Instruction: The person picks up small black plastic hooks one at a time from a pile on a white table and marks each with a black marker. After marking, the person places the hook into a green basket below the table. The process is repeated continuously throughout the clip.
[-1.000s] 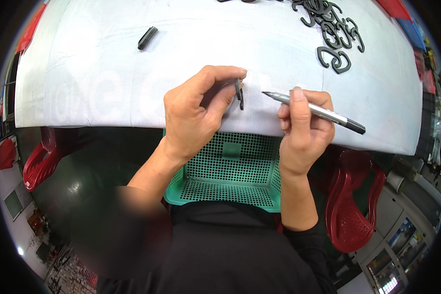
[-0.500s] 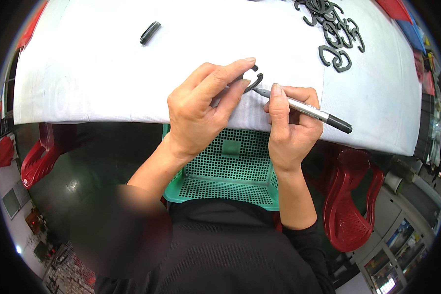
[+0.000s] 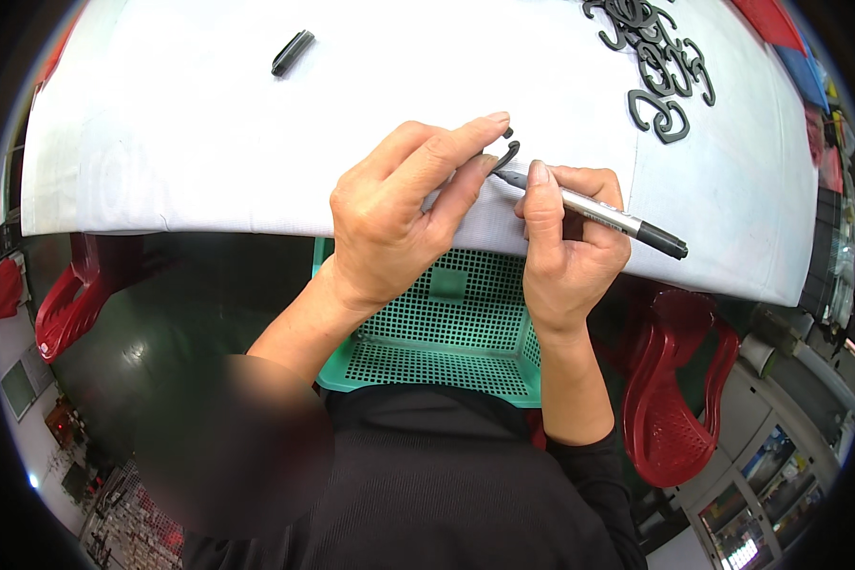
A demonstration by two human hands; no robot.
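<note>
— What's in the hands over there?

— The left hand (image 3: pixel 399 228) pinches a small black curved plastic hook (image 3: pixel 507 152) between thumb and forefinger, fingers closed on it, right at the near edge of the white cloth-covered table (image 3: pixel 161 142). The hook sits above the cloth, about midway along that near edge.

— And the other one?

— The right hand (image 3: pixel 565 252) is wrapped around a silver-barrelled marker pen with a black end (image 3: pixel 598 211). The pen's tip touches the hook, or sits just beside it; from here I can't tell which. Its black end points out toward the table's right edge.

— So the hands are close?

— Nearly together, fingertips just beside each other at the hook. I can't tell if they touch.

— Anything else on the table?

— A pile of black curved plastic pieces (image 3: pixel 660 71) up near the far right corner, well apart from the hands. And a small black pen cap (image 3: pixel 293 52) lying alone toward the far left.

— Below the table?

— A green perforated plastic basket (image 3: pixel 446 332) sits in the person's lap, just under the near edge and beneath both wrists. Red plastic chairs (image 3: pixel 679 399) stand on either side, one by the right elbow and another off to the left.
</note>
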